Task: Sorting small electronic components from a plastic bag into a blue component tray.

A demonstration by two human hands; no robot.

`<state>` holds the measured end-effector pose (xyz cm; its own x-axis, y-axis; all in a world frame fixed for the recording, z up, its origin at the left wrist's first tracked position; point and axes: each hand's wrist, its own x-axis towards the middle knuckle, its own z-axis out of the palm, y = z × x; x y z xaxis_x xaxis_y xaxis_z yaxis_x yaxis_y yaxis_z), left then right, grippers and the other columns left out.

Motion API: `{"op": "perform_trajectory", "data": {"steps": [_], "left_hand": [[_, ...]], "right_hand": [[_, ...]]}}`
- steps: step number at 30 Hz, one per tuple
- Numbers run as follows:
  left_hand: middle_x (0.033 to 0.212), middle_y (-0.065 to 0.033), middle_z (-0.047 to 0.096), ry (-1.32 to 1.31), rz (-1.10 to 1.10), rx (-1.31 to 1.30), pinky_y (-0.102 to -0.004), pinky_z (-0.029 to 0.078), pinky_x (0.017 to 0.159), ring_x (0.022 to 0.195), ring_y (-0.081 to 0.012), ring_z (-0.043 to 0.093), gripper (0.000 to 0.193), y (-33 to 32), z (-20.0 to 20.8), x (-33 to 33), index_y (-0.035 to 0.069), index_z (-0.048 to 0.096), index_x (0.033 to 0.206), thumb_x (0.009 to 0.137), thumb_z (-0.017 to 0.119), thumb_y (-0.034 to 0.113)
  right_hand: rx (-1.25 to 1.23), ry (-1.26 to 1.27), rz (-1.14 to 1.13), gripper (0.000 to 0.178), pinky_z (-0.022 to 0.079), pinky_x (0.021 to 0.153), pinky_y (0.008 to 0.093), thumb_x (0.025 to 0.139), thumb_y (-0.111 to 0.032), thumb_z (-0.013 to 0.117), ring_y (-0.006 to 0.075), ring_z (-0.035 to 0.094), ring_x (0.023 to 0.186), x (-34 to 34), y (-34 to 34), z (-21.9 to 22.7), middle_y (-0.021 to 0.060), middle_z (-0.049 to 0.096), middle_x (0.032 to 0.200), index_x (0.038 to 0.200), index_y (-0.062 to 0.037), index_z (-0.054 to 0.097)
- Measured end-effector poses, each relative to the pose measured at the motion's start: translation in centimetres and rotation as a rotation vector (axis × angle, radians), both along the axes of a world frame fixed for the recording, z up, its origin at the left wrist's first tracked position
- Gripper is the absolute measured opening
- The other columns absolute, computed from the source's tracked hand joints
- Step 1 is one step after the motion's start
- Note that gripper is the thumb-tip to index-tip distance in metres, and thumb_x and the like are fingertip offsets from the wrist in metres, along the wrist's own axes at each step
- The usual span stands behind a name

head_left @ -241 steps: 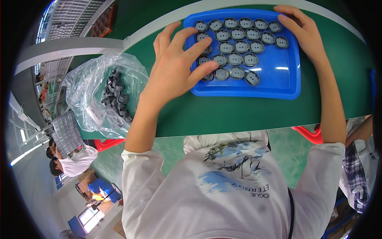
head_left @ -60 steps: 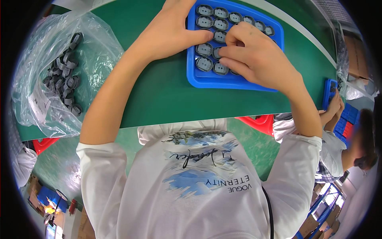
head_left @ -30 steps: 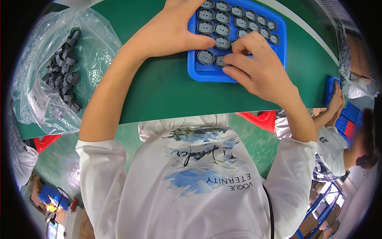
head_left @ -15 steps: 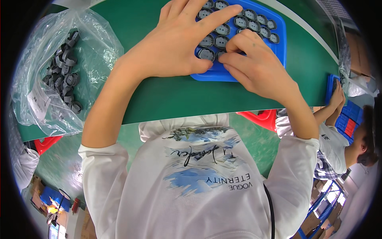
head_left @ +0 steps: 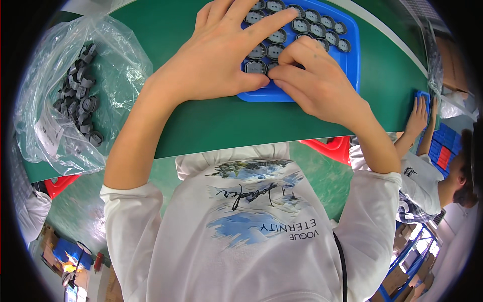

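A blue tray (head_left: 350, 68) lies at the far middle of the table, with several rounded grey plastic housings (head_left: 255, 67) set out in rows. Over its left side spreads my left hand (head_left: 214, 63), fingers wide apart. Its thumb lies at the near edge, just below the nearest left housing, and the index finger stretches across the rows. My right hand (head_left: 319, 78) is closed, thumb and index finger pinching a grey plastic housing (head_left: 272, 66) in the near row. Fingers cover most of that piece. Both hands hide part of the rows.
On the left of the green table (head_left: 211, 123) lies a clear plastic bag (head_left: 118, 60) holding several grey curved plastic pieces (head_left: 80, 95). A red stool (head_left: 334, 152) stands below the near edge. At the far right, a co-worker's hand (head_left: 417, 118) rests by a small blue tray (head_left: 421, 94).
My hands and the housings sit slightly further left in the picture. My right hand keeps its pinch on the near-row housing. The co-worker's hands have moved apart at the right.
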<state>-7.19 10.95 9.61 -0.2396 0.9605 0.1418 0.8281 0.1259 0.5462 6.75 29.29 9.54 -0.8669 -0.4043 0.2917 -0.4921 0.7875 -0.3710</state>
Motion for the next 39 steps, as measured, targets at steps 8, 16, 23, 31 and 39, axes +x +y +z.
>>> {"op": "perform_trajectory", "data": {"steps": [8, 16, 23, 31, 39], "left_hand": [[0.160, -0.0304, 0.016, 0.056, 0.019, -0.112, -0.0574, 0.018, 0.118, 0.146, -0.0520, 0.016, 0.093, -0.3, 0.6, 0.1, 0.018, 0.034, 0.157, 0.077, 0.080, 0.033], [0.144, -0.0201, 0.049, 0.017, 0.079, 0.214, -0.0521, 0.031, 0.114, 0.139, -0.0455, 0.036, 0.033, 0.5, 0.2, 0.5, 0.008, 0.070, 0.106, 0.075, 0.078, 0.014], [0.137, -0.0214, 0.055, 0.121, 0.139, 0.238, -0.0498, 0.036, 0.111, 0.135, -0.0445, 0.042, 0.022, 4.0, 0.9, 0.7, 0.005, 0.070, 0.097, 0.077, 0.074, 0.010], [0.137, -0.0232, 0.055, 0.074, -0.056, 0.592, -0.0516, 0.035, 0.112, 0.134, -0.0447, 0.043, 0.014, 8.0, -1.1, -1.7, 0.006, 0.073, 0.092, 0.079, 0.072, 0.012], [0.140, -0.0226, 0.052, 0.268, -0.113, 0.519, -0.0565, 0.032, 0.112, 0.135, -0.0472, 0.040, 0.014, 8.8, -4.2, -3.1, 0.005, 0.073, 0.089, 0.080, 0.071, 0.016]], "right_hand": [[-0.050, 0.095, -0.303, 0.019, 0.050, 0.075, 0.0300, 0.082, -0.001, 0.075, 0.0219, 0.063, 0.088, 1.7, 3.2, 2.2, 0.0089, 0.062, 0.098, 0.101, -0.0030, 0.074], [-0.043, 0.016, -0.319, 0.023, 0.049, 0.078, 0.0344, 0.076, -0.010, 0.082, 0.0244, 0.059, 0.091, 3.9, 3.1, 0.4, 0.0075, 0.058, 0.096, 0.095, -0.0032, 0.072], [-0.036, 0.053, -0.228, 0.022, 0.046, 0.083, 0.0383, 0.076, -0.011, 0.081, 0.0274, 0.054, 0.096, 3.7, 2.9, -0.6, 0.0075, 0.056, 0.099, 0.095, -0.0040, 0.070], [0.077, 0.169, -0.449, 0.021, 0.043, 0.099, 0.0409, 0.081, -0.012, 0.077, 0.0300, 0.050, 0.115, 2.0, 4.3, -0.7, 0.0086, 0.057, 0.121, 0.102, -0.0078, 0.075], [0.071, 0.180, -0.462, 0.028, 0.038, 0.109, 0.0444, 0.082, -0.016, 0.076, 0.0333, 0.044, 0.129, 1.7, 3.2, -1.5, 0.0086, 0.051, 0.144, 0.109, -0.0082, 0.076]]}}
